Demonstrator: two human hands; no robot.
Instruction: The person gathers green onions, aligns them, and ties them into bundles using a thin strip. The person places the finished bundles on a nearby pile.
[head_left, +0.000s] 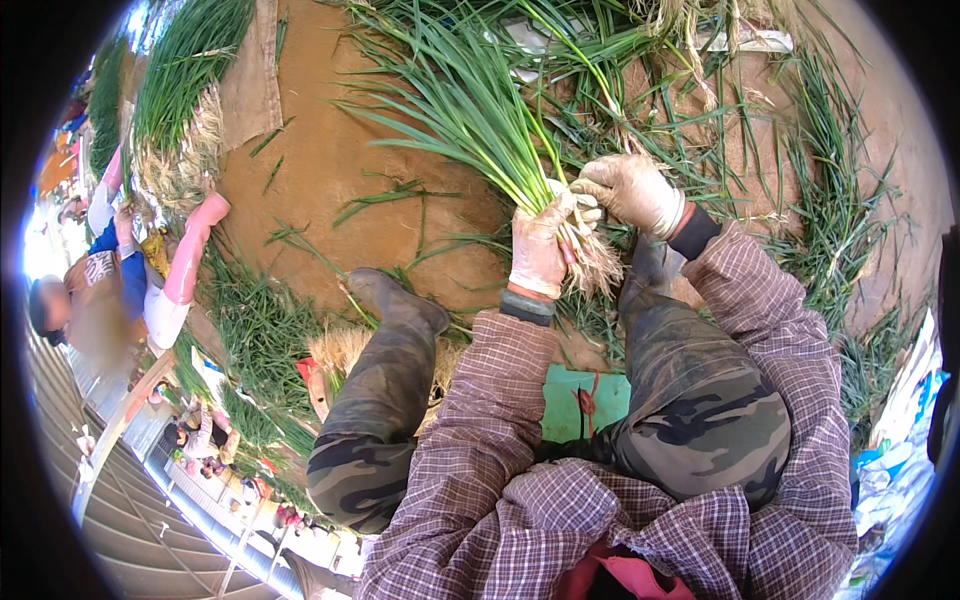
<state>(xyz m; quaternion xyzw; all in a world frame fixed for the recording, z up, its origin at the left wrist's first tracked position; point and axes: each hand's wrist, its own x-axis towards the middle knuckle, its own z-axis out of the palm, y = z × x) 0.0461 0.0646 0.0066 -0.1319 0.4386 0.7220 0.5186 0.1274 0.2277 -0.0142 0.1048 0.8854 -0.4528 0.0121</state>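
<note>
My left hand, in a pale glove, is closed around a bunch of green onions just above their white stems and roots. The long green leaves fan out towards the upper left. My right hand, gloved too, has its fingers bent against the right side of the bunch, by the stems; whether it pinches a stem or leaf cannot be told. The stringy roots hang below, between my hands. Beyond them, more green onions lie on the ground.
Loose leaves litter the ground at the right. Rooted onions stand in a pile at the upper left, near a co-worker in pink boots. My boots flank the work area. A green seat or box shows between my legs.
</note>
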